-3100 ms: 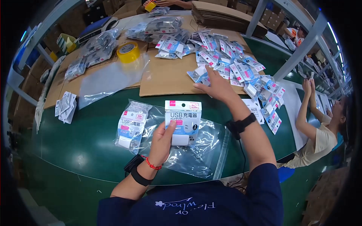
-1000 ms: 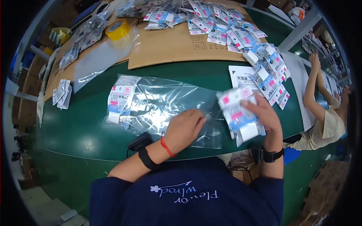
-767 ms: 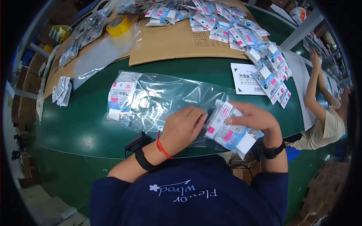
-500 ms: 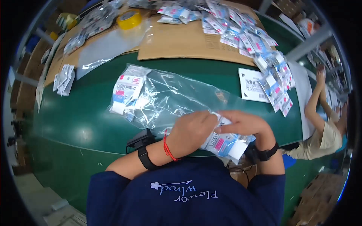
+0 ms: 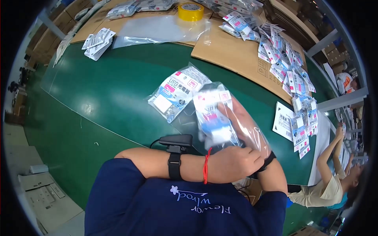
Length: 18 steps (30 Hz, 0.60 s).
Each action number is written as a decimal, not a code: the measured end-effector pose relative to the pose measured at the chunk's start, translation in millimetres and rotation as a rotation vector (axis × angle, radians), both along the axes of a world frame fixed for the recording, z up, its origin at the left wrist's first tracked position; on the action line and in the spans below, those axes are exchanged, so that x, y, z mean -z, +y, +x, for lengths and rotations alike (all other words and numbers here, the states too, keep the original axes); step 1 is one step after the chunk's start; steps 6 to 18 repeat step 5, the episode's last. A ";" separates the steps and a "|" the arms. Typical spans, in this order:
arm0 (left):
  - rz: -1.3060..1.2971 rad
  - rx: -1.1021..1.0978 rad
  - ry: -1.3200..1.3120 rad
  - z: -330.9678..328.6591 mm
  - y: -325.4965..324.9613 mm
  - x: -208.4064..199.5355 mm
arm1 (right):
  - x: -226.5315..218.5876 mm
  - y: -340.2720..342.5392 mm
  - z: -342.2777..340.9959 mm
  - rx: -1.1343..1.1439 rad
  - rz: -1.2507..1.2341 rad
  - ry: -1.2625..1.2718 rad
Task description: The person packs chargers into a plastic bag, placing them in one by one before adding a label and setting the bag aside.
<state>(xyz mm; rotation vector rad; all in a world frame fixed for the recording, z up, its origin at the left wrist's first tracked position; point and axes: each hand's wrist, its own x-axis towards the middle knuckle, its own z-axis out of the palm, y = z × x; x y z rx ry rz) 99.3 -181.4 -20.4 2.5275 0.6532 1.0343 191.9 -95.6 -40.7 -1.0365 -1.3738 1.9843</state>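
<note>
My right hand (image 5: 240, 118) is inside a clear plastic bag (image 5: 258, 135), its fingers closed on a white and blue charger packet (image 5: 213, 108). My left hand (image 5: 242, 162), with a red cord at the wrist, is closed beside my right wrist on the bag's open end; its fingertips are partly hidden. Just left of the bag, another charger packet (image 5: 179, 92) lies face up on the green table (image 5: 118, 86). Whether the bag's film covers that packet I cannot tell.
Many charger packets (image 5: 291, 78) line the right side and far cardboard (image 5: 236, 65). A yellow tape roll (image 5: 190, 12) and plastic sheets (image 5: 157, 29) lie at the back. Small packets (image 5: 98, 43) sit far left, a black device (image 5: 175, 140) near my left forearm. A co-worker (image 5: 330, 185) sits right.
My right hand has gone into the clear bag with the charger packet. My left hand has shifted right to my right wrist. The view has turned, so the table's things appear moved.
</note>
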 end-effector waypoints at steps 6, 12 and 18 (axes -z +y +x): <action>0.099 0.121 -0.033 12.8 -13.4 9.6 | 43.3 -3.2 -60.5 0.681 0.062 0.131; 0.099 0.121 -0.033 12.8 -13.4 9.6 | 43.3 -3.2 -60.5 0.681 0.062 0.131; 0.099 0.121 -0.033 12.8 -13.4 9.6 | 43.3 -3.2 -60.5 0.681 0.062 0.131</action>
